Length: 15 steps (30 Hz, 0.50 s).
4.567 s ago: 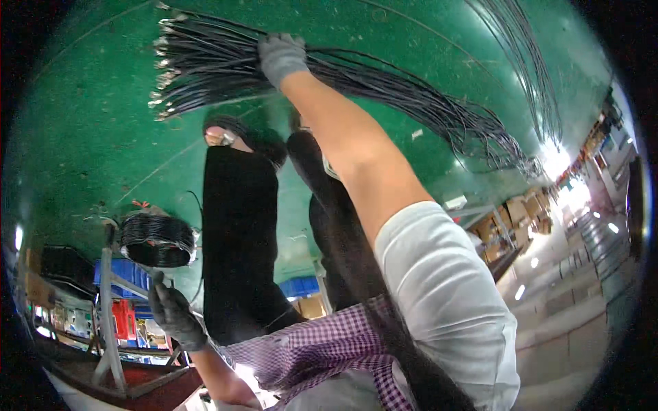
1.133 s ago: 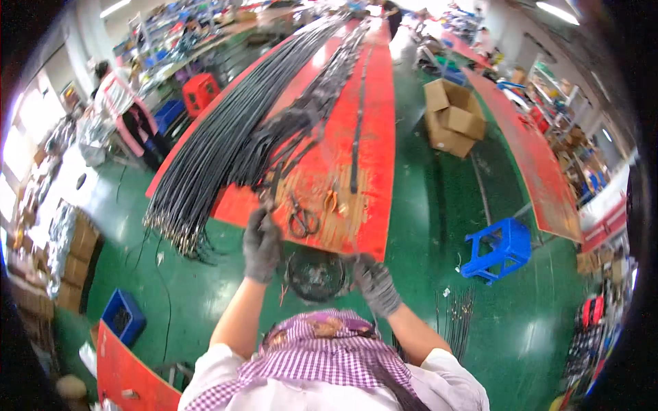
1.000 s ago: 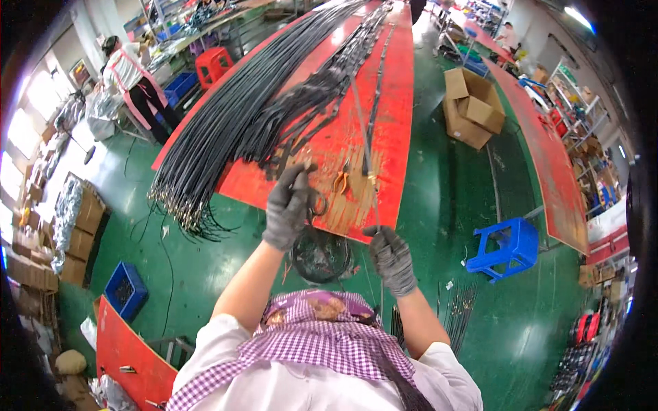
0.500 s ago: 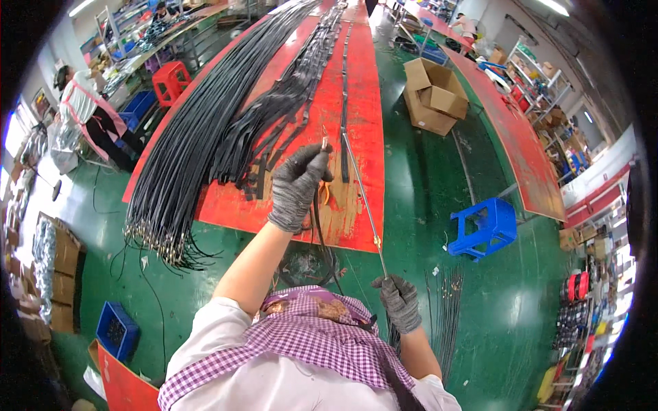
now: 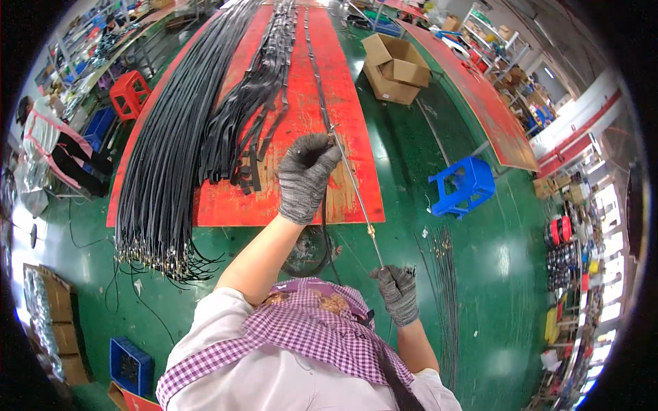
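My left hand [image 5: 306, 179], in a grey knit glove, is closed over the red tabletop. Its fingertips pinch the end of a black cable [image 5: 324, 222], which hangs below the hand toward the floor. That end is at the far tip of a thin metal rod [image 5: 355, 183]; whether they are joined is too small to tell. My right hand [image 5: 397, 296], also gloved, grips the rod's near end close to my body. A small brass-coloured fitting [image 5: 371, 231] sits on the rod. One flat black sleeve strip [image 5: 317, 75] runs along the table to the rod's tip.
A thick bundle of black cables [image 5: 179, 130] drapes off the red table's [image 5: 349, 214] near left edge, beside several loose black strips [image 5: 236, 130]. A blue stool [image 5: 465, 185], a cardboard box [image 5: 394, 72] and more cables [image 5: 442, 288] are to the right. A person [image 5: 58, 147] stands far left.
My left hand has brought the cable end right to the rod's tip; before, they were apart. My right hand keeps hold of the rod. The whole view has shifted.
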{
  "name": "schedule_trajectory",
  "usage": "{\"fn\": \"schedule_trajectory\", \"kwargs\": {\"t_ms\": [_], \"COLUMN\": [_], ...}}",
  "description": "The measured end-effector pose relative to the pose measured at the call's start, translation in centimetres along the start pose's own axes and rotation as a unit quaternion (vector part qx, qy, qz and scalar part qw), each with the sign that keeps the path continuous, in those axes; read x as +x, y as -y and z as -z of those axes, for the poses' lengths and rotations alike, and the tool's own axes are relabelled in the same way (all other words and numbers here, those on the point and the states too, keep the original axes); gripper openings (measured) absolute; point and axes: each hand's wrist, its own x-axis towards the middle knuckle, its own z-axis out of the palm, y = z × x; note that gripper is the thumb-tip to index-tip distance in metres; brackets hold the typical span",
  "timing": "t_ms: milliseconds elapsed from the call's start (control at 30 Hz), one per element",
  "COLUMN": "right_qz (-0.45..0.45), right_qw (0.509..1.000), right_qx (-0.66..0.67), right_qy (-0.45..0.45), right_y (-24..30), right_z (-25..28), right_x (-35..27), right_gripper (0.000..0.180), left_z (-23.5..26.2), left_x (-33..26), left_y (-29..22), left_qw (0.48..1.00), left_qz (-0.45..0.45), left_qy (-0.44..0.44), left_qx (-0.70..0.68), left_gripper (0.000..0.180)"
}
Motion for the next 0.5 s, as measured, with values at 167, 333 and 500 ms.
{"fn": "schedule_trajectory", "kwargs": {"t_ms": [167, 333, 500], "right_qz": [0.018, 0.027, -0.078], "right_qw": [0.999, 0.976, 0.95], "right_qx": [0.0, 0.213, 0.302], "right_qy": [-0.039, -0.038, 0.007], "right_y": [1.8, 4.9, 6.0], "right_z": [-1.9, -2.5, -2.6], "right_x": [0.1, 2.0, 0.9], "right_gripper": [0.029, 0.021, 0.017], "left_z": [0.1, 0.6, 1.0], "left_x": [-3.0, -6.3, -7.5], "left_y": [0.1, 0.9, -0.4], "left_qw": [0.995, 0.975, 0.964], "left_qz": [0.015, 0.106, 0.051], "left_qy": [0.094, 0.194, 0.252], "left_qx": [0.002, 0.03, 0.068], "left_gripper": [0.019, 0.022, 0.022]}}
